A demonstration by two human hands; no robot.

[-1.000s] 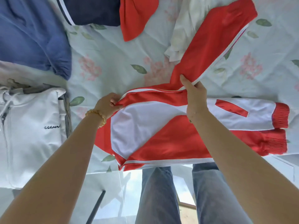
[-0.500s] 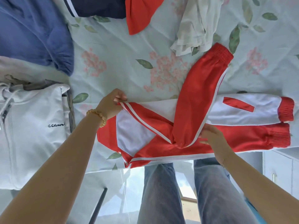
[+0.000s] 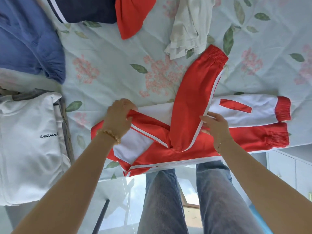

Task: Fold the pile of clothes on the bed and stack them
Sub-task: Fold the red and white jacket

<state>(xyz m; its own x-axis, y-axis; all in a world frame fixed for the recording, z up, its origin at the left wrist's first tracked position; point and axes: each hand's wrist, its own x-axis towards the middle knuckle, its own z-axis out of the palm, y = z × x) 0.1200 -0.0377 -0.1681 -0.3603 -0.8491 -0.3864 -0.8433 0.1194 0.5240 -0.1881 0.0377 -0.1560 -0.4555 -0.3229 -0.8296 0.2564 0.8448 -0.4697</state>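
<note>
A red and white track jacket point(image 3: 185, 149) lies at the near edge of the bed point(image 3: 109, 65), folded lengthwise, cuffs to the right. One red sleeve point(image 3: 195, 102) is bent back over the body and points up to the right. My left hand point(image 3: 118, 119) grips the jacket's top left corner. My right hand point(image 3: 216, 129) rests on the jacket beside the sleeve's white-piped edge, fingers spread. A folded white hoodie point(image 3: 28, 146) sits on a stack at the left.
Unfolded clothes lie at the far side: a blue garment point(image 3: 28, 43), a navy one point(image 3: 87, 9), a red piece point(image 3: 131, 16) and a cream top point(image 3: 189, 29). My jeans-clad legs point(image 3: 185, 200) stand against the bed edge. A cabinet point(image 3: 290, 169) is at lower right.
My right hand folded the outstretched red sleeve down over the jacket, let it go, and moved up to the sleeve's right edge. My left hand shifted its grip slightly right.
</note>
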